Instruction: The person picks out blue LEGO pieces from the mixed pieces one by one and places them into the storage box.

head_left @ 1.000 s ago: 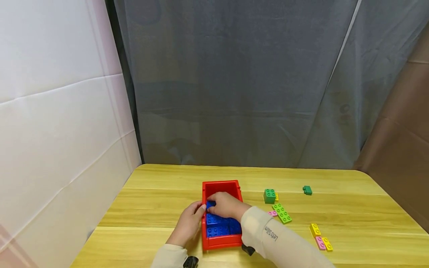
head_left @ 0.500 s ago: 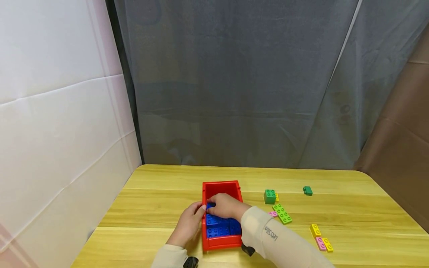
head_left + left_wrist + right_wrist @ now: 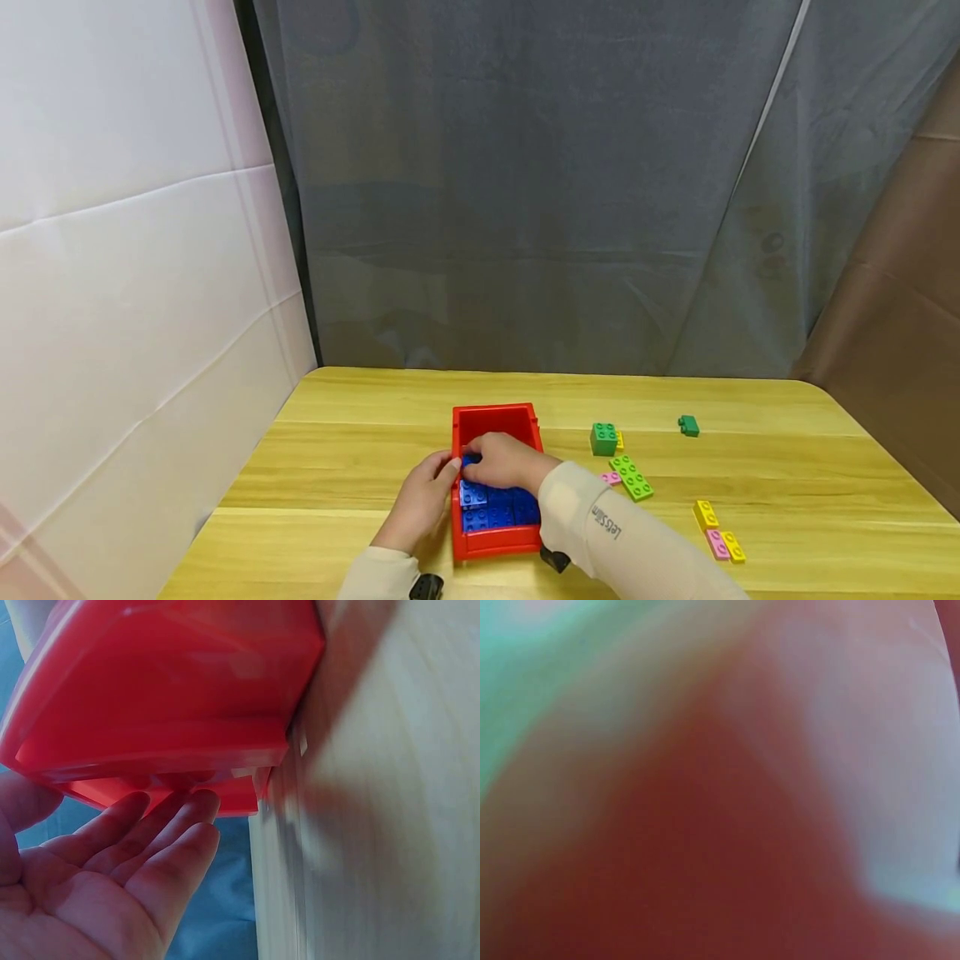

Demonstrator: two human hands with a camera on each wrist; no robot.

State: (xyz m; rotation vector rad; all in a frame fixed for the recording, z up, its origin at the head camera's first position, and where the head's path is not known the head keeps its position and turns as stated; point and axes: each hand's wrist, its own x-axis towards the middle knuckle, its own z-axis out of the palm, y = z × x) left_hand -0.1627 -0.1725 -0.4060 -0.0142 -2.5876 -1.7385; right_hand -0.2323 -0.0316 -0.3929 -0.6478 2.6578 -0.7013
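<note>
A red plastic bin (image 3: 497,546) stands on the table, with several blue toy building bricks (image 3: 487,518) set side by side in its near part. My left hand (image 3: 422,497) holds the bin's left wall, thumb at the rim; the left wrist view shows the fingers (image 3: 176,855) reaching to the red side. My right hand (image 3: 506,461) reaches inside from the right, its thumb and fingers around a blue brick (image 3: 470,460) by the left wall. Those fingers partly hide that brick. The right wrist view is too blurred to make out the grasp.
Right of the bin lie a green brick (image 3: 603,439), a lime brick (image 3: 632,477), a pink brick (image 3: 611,478) and a dark green piece (image 3: 688,426). Yellow bricks (image 3: 705,514) and another pink brick (image 3: 717,545) lie nearer on the right. A grey curtain (image 3: 495,208) hangs behind the table.
Over the last second the right fingers and the blue brick under them have shifted very slightly. The left hand and the bin keep their places.
</note>
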